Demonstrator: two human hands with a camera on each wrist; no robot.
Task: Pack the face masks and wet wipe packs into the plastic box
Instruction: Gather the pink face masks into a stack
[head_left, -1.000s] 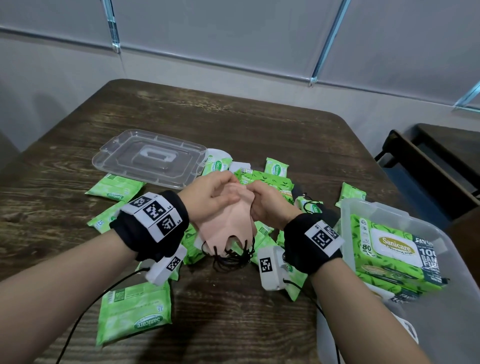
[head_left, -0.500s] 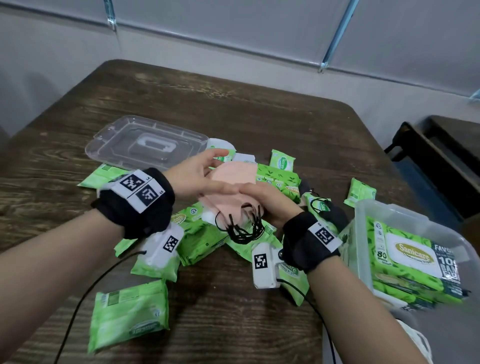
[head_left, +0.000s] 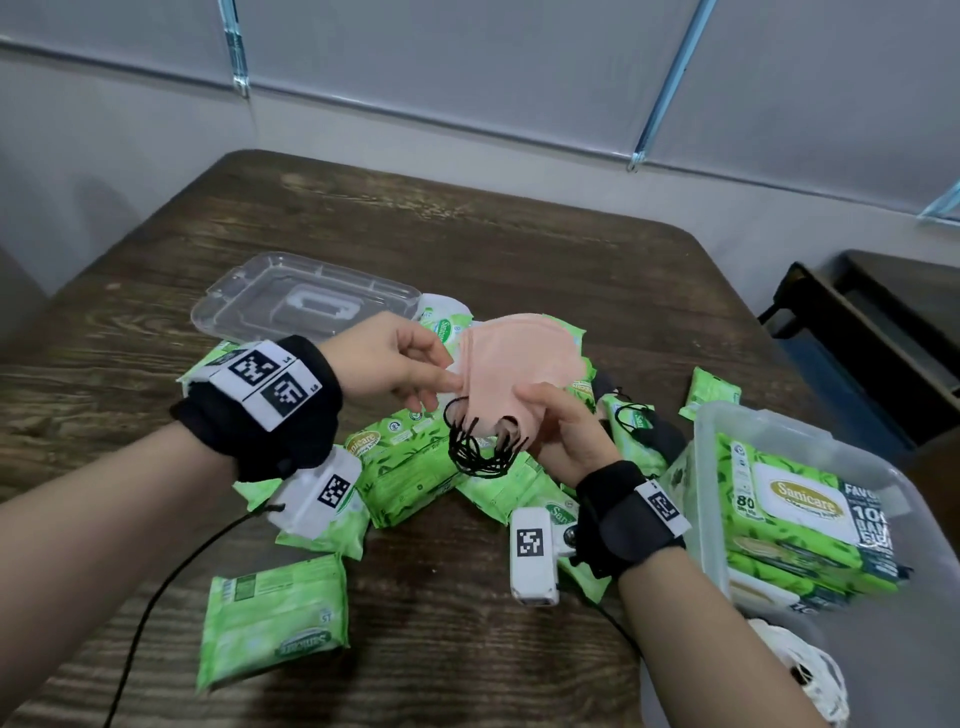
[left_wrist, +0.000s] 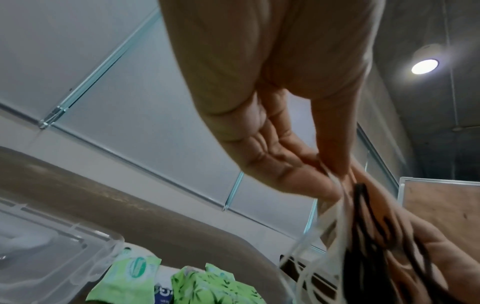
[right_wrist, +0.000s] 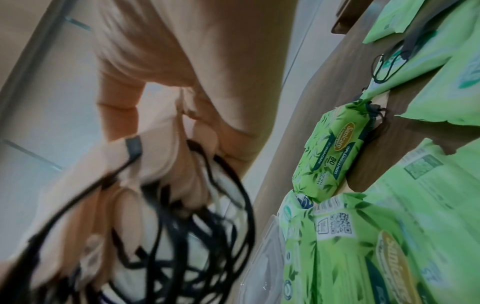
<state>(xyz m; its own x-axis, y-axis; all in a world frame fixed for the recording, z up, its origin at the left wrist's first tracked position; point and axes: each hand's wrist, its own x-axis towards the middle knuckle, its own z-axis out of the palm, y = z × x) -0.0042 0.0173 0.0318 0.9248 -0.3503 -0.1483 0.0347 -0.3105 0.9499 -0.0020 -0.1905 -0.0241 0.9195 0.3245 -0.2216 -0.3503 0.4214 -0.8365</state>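
Masks, a pink stack (head_left: 519, 364) with black ear loops (head_left: 483, 449), sit mid-frame, above the table. My left hand (head_left: 395, 358) pinches one edge; my right hand (head_left: 561, 426) grips the other. Big wipe packs (head_left: 800, 514) already lie in the plastic box (head_left: 701, 457) at right. Many small green wipe packs (head_left: 275, 623) still wait on the table (head_left: 467, 234).

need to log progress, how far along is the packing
Done: a couple of large wipe packs lie in the plastic box. In hand: both the left hand and right hand hold a stack of pink face masks. Left: many green wipe packs and a dark mask on the table.
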